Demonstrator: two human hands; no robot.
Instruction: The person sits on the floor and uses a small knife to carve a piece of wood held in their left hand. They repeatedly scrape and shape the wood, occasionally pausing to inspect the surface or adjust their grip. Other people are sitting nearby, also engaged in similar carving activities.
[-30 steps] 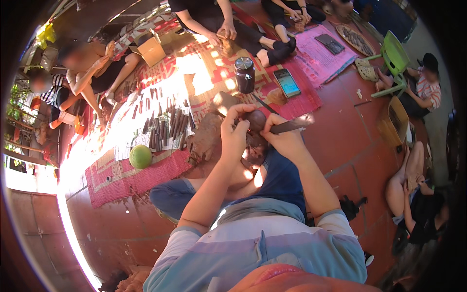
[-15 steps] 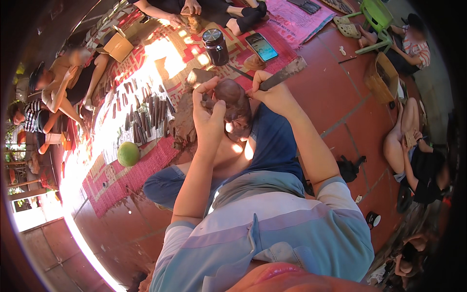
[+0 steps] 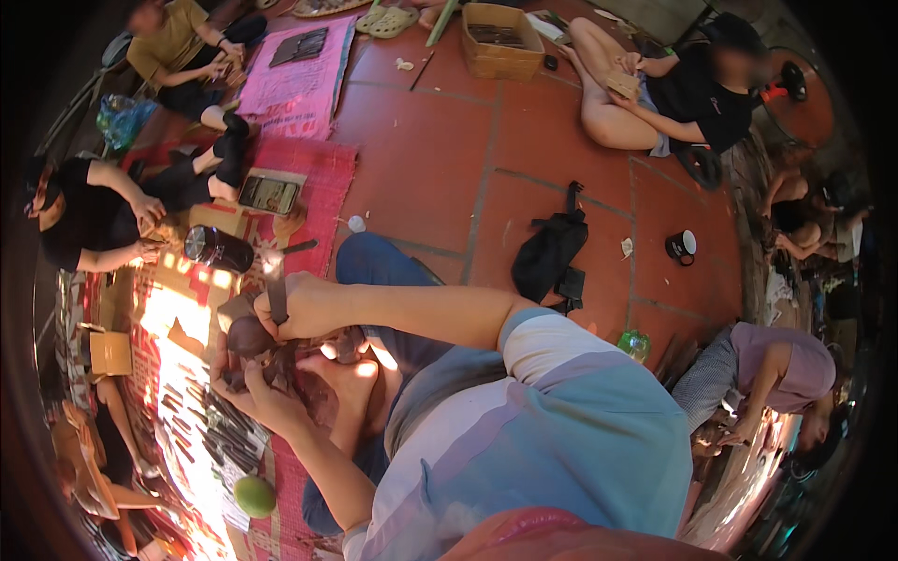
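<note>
My left hand (image 3: 267, 400) is closed round the lower side of a dark brown carving (image 3: 251, 337) with a rounded, smooth top. Its lower part is mostly hidden by my fingers. My right hand (image 3: 304, 307) grips a flat, dark carving chisel (image 3: 275, 292), its wide end sticking up past my fingers. The chisel's working end is hidden at the carving. Both hands are above my bent legs, with a bare foot (image 3: 344, 374) beside them.
Several dark carving tools (image 3: 229, 439) and a green round fruit (image 3: 253, 496) lie on the red mat. Beyond my hands are a black canister (image 3: 218, 249) and a phone (image 3: 269, 194). A black bag (image 3: 550, 254) and a dark mug (image 3: 682, 246) rest on the tiles. Several people sit around.
The view has swung to the right, so my hands now appear farther left. The chisel has turned from pointing sideways to upright in my right hand, which is now over the carving.
</note>
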